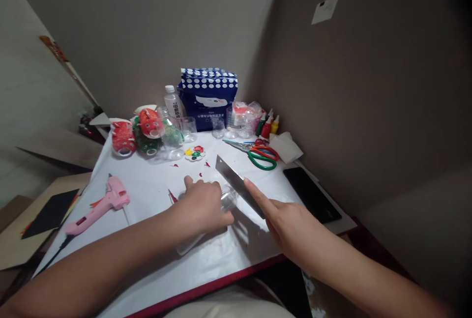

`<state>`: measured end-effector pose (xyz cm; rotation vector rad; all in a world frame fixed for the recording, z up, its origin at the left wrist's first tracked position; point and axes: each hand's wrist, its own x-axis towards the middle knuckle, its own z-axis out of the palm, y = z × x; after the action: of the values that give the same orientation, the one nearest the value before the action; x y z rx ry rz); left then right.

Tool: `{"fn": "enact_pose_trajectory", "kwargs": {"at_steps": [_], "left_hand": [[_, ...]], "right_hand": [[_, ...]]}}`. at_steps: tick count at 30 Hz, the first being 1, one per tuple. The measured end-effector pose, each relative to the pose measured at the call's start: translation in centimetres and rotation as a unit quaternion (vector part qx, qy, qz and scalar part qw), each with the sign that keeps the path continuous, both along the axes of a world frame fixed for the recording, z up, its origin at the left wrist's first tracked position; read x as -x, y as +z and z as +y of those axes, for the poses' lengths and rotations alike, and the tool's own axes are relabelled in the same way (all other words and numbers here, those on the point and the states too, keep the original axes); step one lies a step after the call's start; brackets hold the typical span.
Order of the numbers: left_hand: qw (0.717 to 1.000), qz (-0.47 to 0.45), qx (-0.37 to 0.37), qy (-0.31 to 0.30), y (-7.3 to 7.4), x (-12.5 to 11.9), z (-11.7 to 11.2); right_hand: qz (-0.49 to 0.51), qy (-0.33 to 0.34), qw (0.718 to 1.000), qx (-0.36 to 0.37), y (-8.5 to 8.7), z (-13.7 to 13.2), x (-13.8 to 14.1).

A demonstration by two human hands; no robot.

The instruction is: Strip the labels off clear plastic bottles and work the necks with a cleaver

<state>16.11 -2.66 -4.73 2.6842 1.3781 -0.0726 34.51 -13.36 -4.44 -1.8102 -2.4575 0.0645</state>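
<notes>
On the white-covered table lies a clear plastic bottle, mostly hidden under my left hand. The fingers of that hand are wrapped over the bottle and press it down. My right hand grips a broad-bladed kitchen knife, its handle hidden in the palm, with the index finger laid along the blade. The blade slants up to the left, just right of the bottle, and I cannot tell whether they touch. Small red scraps lie left of and beyond my left hand.
A pink glue gun lies at the left. Behind stand red painted bottle figures, an upright bottle, a blue bag and paint bottles. Nearer are a palette, green-handled scissors and a black phone.
</notes>
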Motion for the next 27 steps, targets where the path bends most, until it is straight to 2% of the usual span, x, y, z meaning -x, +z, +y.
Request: {"fn": "enact_pose_trajectory", "kwargs": {"at_steps": [7, 14, 22, 27], "left_hand": [[1.000, -0.004, 0.027, -0.010, 0.5, 0.2, 0.5], [1.000, -0.001, 0.010, -0.024, 1.1, 0.1, 0.5], [0.999, 0.012, 0.013, -0.029, 1.2, 0.1, 0.9], [0.999, 0.014, 0.031, -0.017, 1.0, 0.1, 0.9]], "right_hand": [[0.060, -0.022, 0.998, 0.022, -0.3, 0.1, 0.0], [0.057, -0.018, 0.998, 0.016, 0.1, 0.5, 0.0], [0.006, -0.016, 0.999, 0.037, 0.1, 1.0, 0.3], [0.017, -0.019, 0.997, 0.077, 1.1, 1.5, 0.1]]}}
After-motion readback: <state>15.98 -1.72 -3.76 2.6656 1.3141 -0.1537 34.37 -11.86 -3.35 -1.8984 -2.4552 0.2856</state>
